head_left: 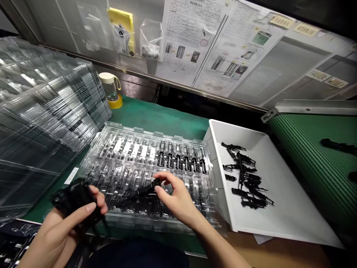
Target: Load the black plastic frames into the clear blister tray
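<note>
A clear blister tray (119, 131) with rows of pockets lies on the green mat in front of me. Several black plastic parts (181, 159) stand in its upper right pockets. My right hand (178, 199) hovers over the tray's lower middle, fingers pinched on one black part (147, 189). My left hand (63, 227) is at the lower left, closed around a bunch of black plastic parts (74, 199).
A white bin (290, 212) to the right holds several loose black parts (247, 176). Stacks of clear trays (44, 123) rise at the left. A small bottle on a yellow tape roll (111, 91) stands behind. A green conveyor belt (312, 156) runs at far right.
</note>
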A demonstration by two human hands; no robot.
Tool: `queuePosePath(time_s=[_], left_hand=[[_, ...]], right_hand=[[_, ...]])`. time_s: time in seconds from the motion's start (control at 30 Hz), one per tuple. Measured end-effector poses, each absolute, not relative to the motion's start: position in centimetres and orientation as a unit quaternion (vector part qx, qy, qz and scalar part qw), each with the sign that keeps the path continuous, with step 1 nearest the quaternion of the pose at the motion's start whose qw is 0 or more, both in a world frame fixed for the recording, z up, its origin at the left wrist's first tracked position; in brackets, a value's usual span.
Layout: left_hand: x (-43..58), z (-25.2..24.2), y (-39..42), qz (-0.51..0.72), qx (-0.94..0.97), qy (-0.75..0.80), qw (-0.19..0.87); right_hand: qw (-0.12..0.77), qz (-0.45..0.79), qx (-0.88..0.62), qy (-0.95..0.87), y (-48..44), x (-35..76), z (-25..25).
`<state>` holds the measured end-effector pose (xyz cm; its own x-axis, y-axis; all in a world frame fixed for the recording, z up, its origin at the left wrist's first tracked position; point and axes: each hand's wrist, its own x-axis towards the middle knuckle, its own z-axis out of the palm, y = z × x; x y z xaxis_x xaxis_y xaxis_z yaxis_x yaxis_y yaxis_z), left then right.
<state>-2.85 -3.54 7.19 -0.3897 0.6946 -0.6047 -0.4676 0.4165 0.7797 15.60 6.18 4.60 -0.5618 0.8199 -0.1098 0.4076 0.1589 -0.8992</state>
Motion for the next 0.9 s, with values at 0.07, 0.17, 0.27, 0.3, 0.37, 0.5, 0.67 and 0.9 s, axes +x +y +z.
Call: queuePosePath(time_s=[0.07, 0.17, 0.27, 0.3, 0.37, 0.5, 0.67, 0.9], left_hand=[[-2.7, 6.9, -3.2, 0.497, 0.173, 0.671, 0.522], [-1.2, 6.8, -2.7, 0.433, 0.278, 0.691, 0.507], [0.9, 7.1, -2.3, 0.415, 0.272, 0.705, 0.507], [1.5, 7.2, -2.2, 0.421, 0.250, 0.707, 0.510], [2.1, 7.6, -2.0, 0.445, 0.192, 0.687, 0.541], [2.1, 8.1, -1.7, 0.509, 0.039, 0.618, 0.598], [1.3, 8.0, -1.9, 0.515, -0.021, 0.617, 0.595], [0.7, 8.8, -2.5, 0.551, -0.003, 0.623, 0.556]], right_hand=[[0.200, 0.530, -0.394, -0.724, 6.2, 15.9, 6.5], [0.180, 0.589, -0.347, -0.708, 5.7, 15.8, 8.2], [0.203, 0.616, -0.344, -0.679, 4.9, 15.2, 8.5], [0.218, 0.608, -0.350, -0.679, 4.6, 15.1, 8.5], [0.248, 0.581, -0.373, -0.680, 4.2, 15.0, 8.2], [0.192, 0.640, -0.401, -0.626, 3.7, 15.8, 8.1], [0.027, 0.768, -0.346, -0.539, 3.2, 16.5, 8.5], [0.073, 0.787, -0.367, -0.491, 3.1, 16.6, 8.7]])
